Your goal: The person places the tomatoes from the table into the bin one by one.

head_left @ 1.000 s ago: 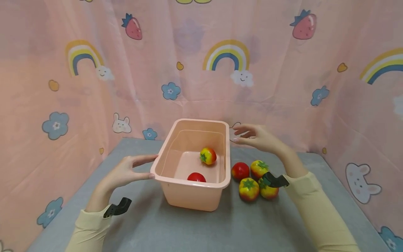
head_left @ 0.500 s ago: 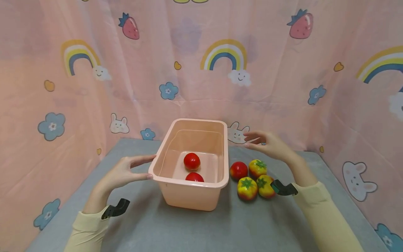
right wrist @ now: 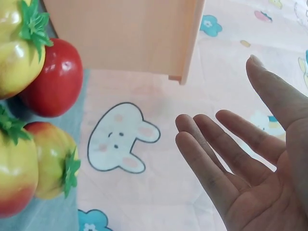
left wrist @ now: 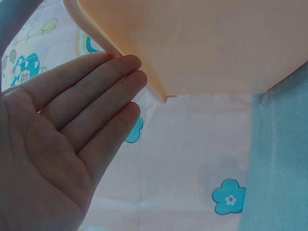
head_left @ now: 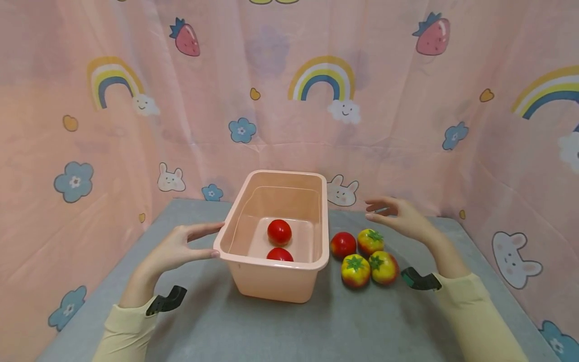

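1. A pink printed curtain stands beyond the fingers of both the left hand and the right hand.
2. The grey table lies lower than both sets of fingers; its back edge runs along the curtain.
3. The peach tub sits between the hands, mouth up, its long axis running from the person toward the curtain. Its left rim meets the left fingertips; its right rim is left of the right fingertips, with a gap between.
4. The left hand has its fingers extended, thumb apart, tips resting against the rim rather than wrapped round it. The right hand is loosely bent, thumb well spread from the fingers, holding nothing.
5. Four round fruits lie together on the table, lower and nearer the person than the right fingers, which are the closer set: a red fruit just beside the tub, a far yellow fruit, a near yellow fruit and a right yellow fruit. None shows a clear long axis.
6. Inside the tub, right of the left fingers, are an inner red fruit and a partly hidden red fruit behind the near rim.
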The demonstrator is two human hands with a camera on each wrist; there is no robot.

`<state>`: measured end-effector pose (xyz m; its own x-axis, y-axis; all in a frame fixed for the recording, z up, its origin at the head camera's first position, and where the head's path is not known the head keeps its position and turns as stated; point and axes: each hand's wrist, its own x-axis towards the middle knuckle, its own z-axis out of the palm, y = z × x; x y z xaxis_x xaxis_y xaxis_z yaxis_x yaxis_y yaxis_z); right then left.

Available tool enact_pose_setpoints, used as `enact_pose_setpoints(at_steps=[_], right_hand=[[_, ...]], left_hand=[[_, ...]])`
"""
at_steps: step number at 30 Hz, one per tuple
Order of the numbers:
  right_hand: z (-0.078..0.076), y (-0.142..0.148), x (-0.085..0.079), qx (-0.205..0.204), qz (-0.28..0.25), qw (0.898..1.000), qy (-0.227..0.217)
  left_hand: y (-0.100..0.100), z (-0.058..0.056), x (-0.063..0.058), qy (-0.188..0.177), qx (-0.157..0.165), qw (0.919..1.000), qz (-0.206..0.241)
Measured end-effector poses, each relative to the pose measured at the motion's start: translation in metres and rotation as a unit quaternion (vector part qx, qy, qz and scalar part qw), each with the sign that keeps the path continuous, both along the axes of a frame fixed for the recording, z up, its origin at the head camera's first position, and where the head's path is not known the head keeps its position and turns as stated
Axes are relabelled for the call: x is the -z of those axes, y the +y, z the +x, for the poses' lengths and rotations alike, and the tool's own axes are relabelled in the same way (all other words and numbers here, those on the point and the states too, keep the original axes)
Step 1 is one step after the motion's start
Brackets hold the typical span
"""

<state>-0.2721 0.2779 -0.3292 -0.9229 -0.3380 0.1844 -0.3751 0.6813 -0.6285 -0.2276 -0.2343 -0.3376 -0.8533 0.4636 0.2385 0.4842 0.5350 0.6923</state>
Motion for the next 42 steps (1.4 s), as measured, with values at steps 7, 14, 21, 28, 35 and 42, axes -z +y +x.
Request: enact_pose_setpoints(at_steps=[7,14,21,28,35,42], right_hand=[[0.006,0.013,0.007,0.002,-0.004,1.0,-0.011],[0.01,0.028,0.019,0.005,0.006,1.0,-0.014],[0.014,0.04,0.033,0.021,0.009,0.999,-0.024],[0.02,0.049,0.046,0.036,0.013,0.999,-0.039],[0.026,0.057,0.06,0.036,0.01,0.998,-0.043],[0.033,0.06,0.069,0.046,0.017,0.998,-0.047]], left_hand=[[-0.001,0.002,0.0,0.001,0.0,1.0,0.0],[-0.001,0.001,0.001,0.003,0.002,1.0,0.002],[-0.002,0.001,0.001,0.008,-0.005,1.0,-0.002],[-0.001,0.003,-0.001,0.004,-0.011,0.9999,-0.006],[0.0,0.002,-0.001,0.003,-0.008,0.9999,-0.008],[0.0,0.001,0.0,0.003,-0.004,0.9999,-0.011]])
